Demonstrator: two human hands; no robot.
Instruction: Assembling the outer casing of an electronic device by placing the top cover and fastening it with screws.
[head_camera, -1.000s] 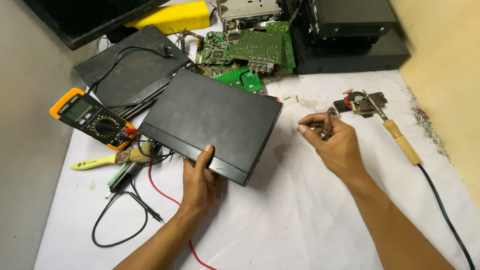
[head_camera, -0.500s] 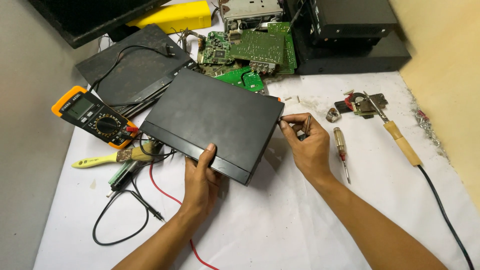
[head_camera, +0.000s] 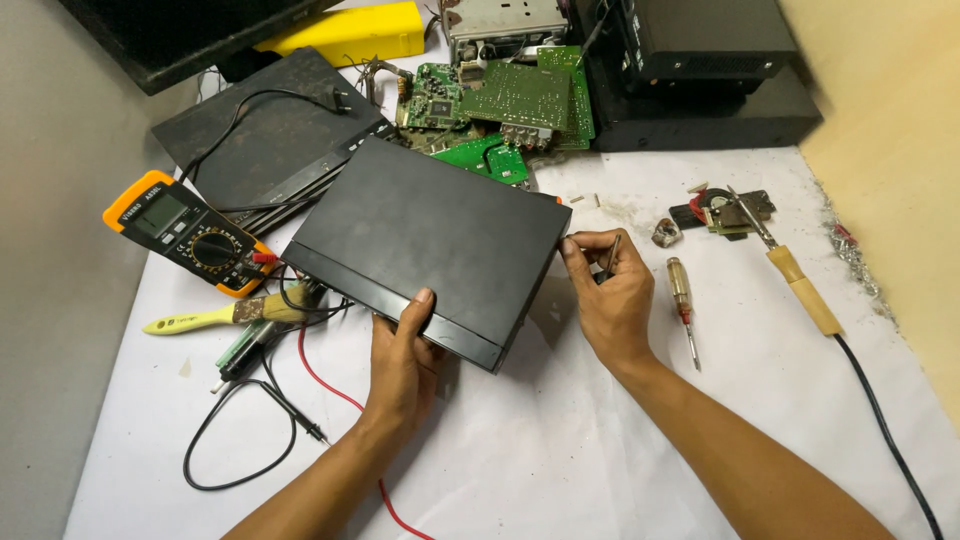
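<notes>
Hands at frame centre, both on a flat black set-top box (head_camera: 425, 245) lying on the white-covered table (head_camera: 560, 450). Left hand (head_camera: 400, 360) grips the box's near front edge, thumb on the top panel, fingers curled underneath. Right hand (head_camera: 610, 295) sits at the box's right side panel, fingers closed around a small dark screwdriver (head_camera: 607, 258) whose tip is against or just beside that side; exact contact point hidden by the fingers.

Left of the box: an orange-and-black multimeter (head_camera: 185, 230), its red lead (head_camera: 340, 400) and black lead (head_camera: 240, 440) trailing over the table toward the lower left. A yellow-handled brush (head_camera: 215, 317) lies just below the meter.

Right of the right hand: a second screwdriver with a clear amber handle (head_camera: 683, 300), lying free. Further right, a soldering iron with a wooden handle (head_camera: 795, 285), its black cord running to the lower right corner. Small loose parts (head_camera: 720, 210) sit near the iron's tip.

Upper frame: green circuit boards (head_camera: 500, 105) just behind the box, a second black flat unit (head_camera: 265, 140) at upper left with a cable across it, a yellow object (head_camera: 350, 35) above that, and stacked black equipment (head_camera: 700, 70) at upper right.
</notes>
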